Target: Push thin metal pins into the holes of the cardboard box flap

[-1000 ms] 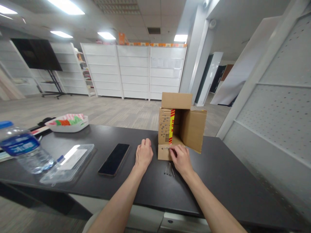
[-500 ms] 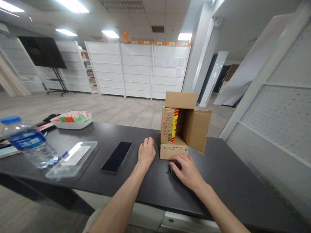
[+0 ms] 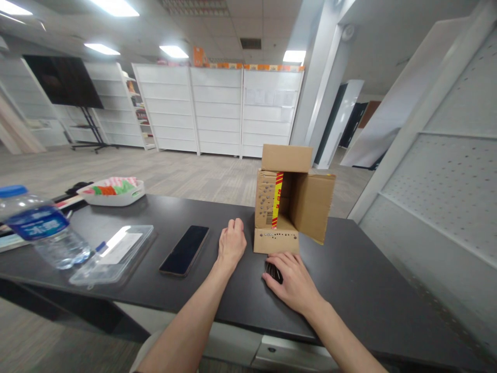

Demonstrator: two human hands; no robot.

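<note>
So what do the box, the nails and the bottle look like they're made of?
The box: matte cardboard, going by its brown folded flaps. The nails: probably metal, thin with a faint glint, though your right hand partly covers them. The bottle: likely glossy plastic, see-through with highlights.

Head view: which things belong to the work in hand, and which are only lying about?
Likely in the work: thin metal nails by the right hand; open cardboard box.

Likely lying about: phone; bottle; clear plastic case; white basket.
</note>
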